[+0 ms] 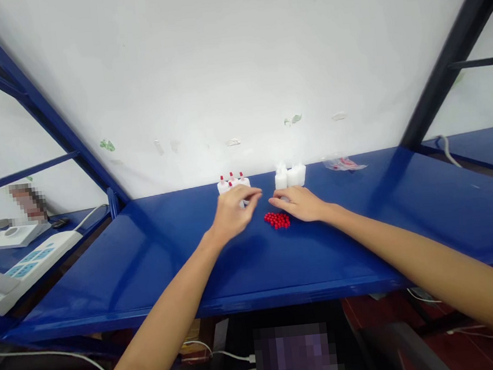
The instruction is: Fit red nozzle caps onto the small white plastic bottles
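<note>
My left hand [233, 208] hovers over the blue table [157, 257], fingers curved and thumb apart from them. Something white shows through the gap beneath its fingers, likely one of the bottles behind. Just beyond it stand several small white bottles with red tips [231, 180], partly hidden by the hand. Opposite, my right hand [300, 203] is bent low in front of a group of plain white bottles [291, 176], with its thumb and fingers slightly apart. I see nothing held in either hand. A pile of small red caps [277, 220] lies between the hands, nearer to me.
A clear plastic bag with red bits [344, 164] lies at the back right of the table. Blue frame posts [48, 117] rise at the left, dark ones [444, 61] at the right. A white power strip [32, 269] sits on the left-hand surface. Behind is a white wall [235, 64].
</note>
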The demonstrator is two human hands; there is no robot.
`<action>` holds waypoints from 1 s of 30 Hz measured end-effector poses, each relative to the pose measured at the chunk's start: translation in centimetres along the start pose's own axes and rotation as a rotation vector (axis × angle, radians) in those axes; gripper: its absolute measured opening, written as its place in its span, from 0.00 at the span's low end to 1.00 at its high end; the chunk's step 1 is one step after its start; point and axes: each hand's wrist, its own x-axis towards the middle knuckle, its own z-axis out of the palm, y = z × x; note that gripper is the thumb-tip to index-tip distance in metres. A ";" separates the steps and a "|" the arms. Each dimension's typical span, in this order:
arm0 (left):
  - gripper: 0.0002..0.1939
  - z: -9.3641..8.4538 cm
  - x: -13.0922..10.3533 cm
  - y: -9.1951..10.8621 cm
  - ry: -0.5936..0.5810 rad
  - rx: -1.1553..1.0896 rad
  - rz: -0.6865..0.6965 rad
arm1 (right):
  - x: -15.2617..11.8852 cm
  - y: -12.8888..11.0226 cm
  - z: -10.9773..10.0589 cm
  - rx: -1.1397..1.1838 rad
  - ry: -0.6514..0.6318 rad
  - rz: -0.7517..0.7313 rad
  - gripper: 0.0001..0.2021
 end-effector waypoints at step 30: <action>0.06 3.4 -1.7 0.8 -0.142 -0.196 -0.097 | -0.2 0.1 0.2 0.330 -0.023 -0.180 0.24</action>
